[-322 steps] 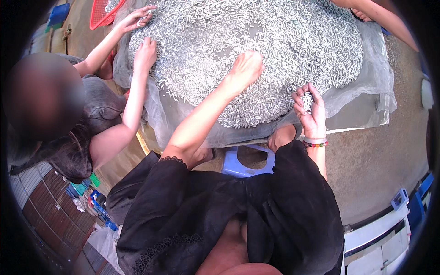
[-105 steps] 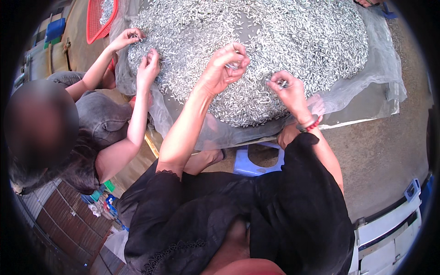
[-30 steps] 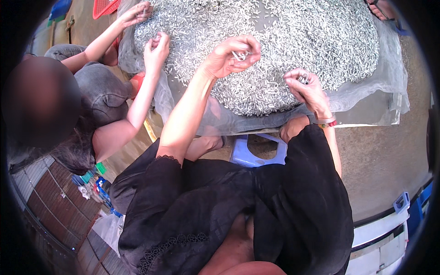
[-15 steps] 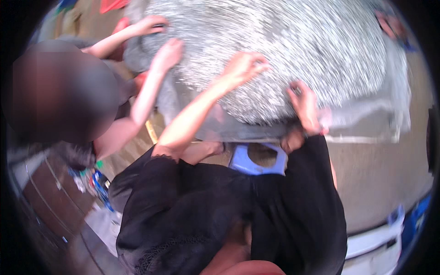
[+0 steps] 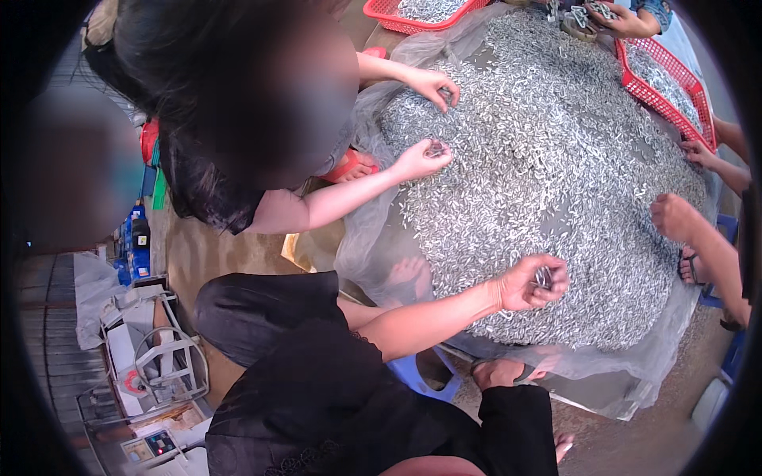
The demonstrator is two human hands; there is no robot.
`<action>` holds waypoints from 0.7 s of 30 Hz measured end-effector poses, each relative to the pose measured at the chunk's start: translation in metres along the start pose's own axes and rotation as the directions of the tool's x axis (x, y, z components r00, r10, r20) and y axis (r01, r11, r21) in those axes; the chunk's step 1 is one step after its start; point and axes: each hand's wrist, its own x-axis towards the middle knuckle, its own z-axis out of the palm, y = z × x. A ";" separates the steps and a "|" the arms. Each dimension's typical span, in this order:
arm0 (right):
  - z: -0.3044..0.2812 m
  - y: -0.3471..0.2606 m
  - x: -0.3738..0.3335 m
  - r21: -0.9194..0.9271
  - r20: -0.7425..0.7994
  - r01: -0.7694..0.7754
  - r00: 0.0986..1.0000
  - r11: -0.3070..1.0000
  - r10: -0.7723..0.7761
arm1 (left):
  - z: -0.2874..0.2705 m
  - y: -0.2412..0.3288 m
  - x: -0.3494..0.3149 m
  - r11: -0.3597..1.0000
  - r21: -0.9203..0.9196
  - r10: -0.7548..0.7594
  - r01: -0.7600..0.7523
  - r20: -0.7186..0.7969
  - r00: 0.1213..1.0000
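A broad heap of small silvery fish (image 5: 540,182) lies spread on a sheet of pale netting (image 5: 627,385). Over its near part is my left hand (image 5: 536,283), palm turned up and fingers curled around a few of the fish. At the end of a black sleeve, near the sheet's front edge, my right hand (image 5: 498,373) shows only in part; its fingers are hidden. On the left, a co-worker's hand (image 5: 425,159) holds some fish, and that person's other hand (image 5: 436,87) reaches over the heap.
Red plastic baskets with fish stand at the far edge (image 5: 389,17) and the far right (image 5: 667,87). Co-workers' hands reach in from the right (image 5: 675,216) and top right (image 5: 623,22). A blue stool (image 5: 429,377) is near my legs. Machinery (image 5: 159,357) stands at left.
My view has swung, showing more of the heap and the baskets. My left hand now has fish in its curled fingers; my right hand has drawn back from the heap toward me.
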 end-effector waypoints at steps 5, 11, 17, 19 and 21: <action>0.024 0.034 0.003 0.060 -0.101 -0.102 0.989 0.993 0.108 | 0.014 0.001 0.026 0.807 0.508 -0.309 0.302 -0.072 0.948; 0.036 0.044 0.011 0.074 -0.057 -0.145 0.987 0.987 0.149 | -0.031 -0.040 -0.009 0.063 0.820 -0.831 0.568 -0.272 0.485; 0.042 0.049 0.013 0.092 -0.072 -0.170 0.982 0.981 0.177 | -0.042 -0.073 -0.038 -0.140 0.872 -0.861 0.470 -0.341 0.377; 0.045 0.049 0.014 0.102 -0.069 -0.175 0.981 0.979 0.182 | -0.041 -0.066 -0.045 -0.127 0.874 -0.842 0.469 -0.346 0.415; 0.044 0.049 0.013 0.103 -0.066 -0.181 0.980 0.978 0.189 | -0.045 -0.065 -0.046 -0.144 0.882 -0.810 0.449 -0.366 0.459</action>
